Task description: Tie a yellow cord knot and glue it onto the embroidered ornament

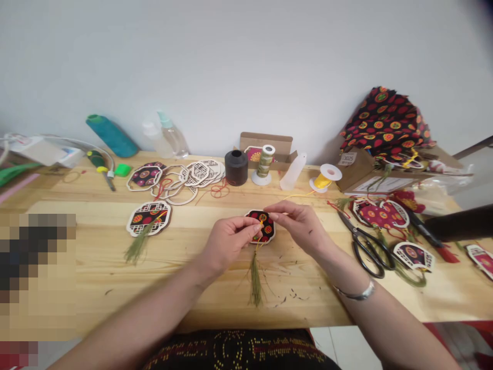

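Note:
In front of me is a small wood-framed ornament (265, 234) with black, flower-patterned fabric. A green tassel (255, 282) hangs from its lower edge onto the table. My left hand (233, 239) pinches a yellow cord (261, 223) over the ornament's face, thumb against forefinger. At the ornament's upper right edge, my right hand (302, 226) has thumb and forefinger pressed together; what lies between them is too small to make out. The fingers partly cover the fabric. Left of my hands lies a similar tasselled ornament (149, 220).
Black-handled scissors (372, 252) and more ornaments (414, 256) lie to the right. A yellow thread spool (323, 177), a green thread spool (264, 164) and a black cone (236, 168) stand behind. Wooden frames (204, 172) are piled back left; a fabric-topped cardboard box (365, 177) is back right.

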`<move>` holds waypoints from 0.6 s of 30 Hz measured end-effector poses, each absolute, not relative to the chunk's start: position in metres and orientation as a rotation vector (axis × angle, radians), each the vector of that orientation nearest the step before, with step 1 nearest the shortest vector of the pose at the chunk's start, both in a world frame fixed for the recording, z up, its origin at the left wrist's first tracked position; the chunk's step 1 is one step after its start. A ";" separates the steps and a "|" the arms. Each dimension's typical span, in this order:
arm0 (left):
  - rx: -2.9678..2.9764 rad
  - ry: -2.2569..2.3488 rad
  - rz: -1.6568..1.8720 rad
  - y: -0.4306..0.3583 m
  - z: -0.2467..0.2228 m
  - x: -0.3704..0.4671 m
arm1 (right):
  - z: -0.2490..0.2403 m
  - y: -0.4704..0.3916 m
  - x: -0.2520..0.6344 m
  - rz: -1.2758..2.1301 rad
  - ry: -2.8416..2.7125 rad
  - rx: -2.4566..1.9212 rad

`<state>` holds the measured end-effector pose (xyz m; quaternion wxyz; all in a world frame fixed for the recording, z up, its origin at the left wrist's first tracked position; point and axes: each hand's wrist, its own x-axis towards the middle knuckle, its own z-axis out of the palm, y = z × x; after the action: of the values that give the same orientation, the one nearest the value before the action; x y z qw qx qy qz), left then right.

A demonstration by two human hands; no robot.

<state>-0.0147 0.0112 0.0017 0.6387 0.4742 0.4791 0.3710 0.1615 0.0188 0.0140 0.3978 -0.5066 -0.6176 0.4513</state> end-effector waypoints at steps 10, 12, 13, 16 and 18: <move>0.914 0.884 0.735 0.011 -0.001 -0.015 | -0.011 0.019 0.164 1.596 -1.288 -0.883; 0.895 0.852 0.707 0.011 -0.002 -0.015 | -0.011 0.019 0.164 1.618 -1.295 -0.844; 0.884 0.841 0.690 0.011 -0.002 -0.015 | -0.011 0.019 0.164 1.622 -1.302 -0.832; 0.849 0.813 0.636 0.011 -0.003 -0.015 | -0.010 0.019 0.163 1.626 -1.322 -0.822; 0.811 0.797 0.616 0.011 -0.003 -0.015 | -0.009 0.019 0.163 1.609 -1.334 -0.828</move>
<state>-0.0152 0.0114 -0.0032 0.7982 0.3777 0.3712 0.2871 0.1626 0.0193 -0.0088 0.4320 -0.3324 -0.5351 0.6454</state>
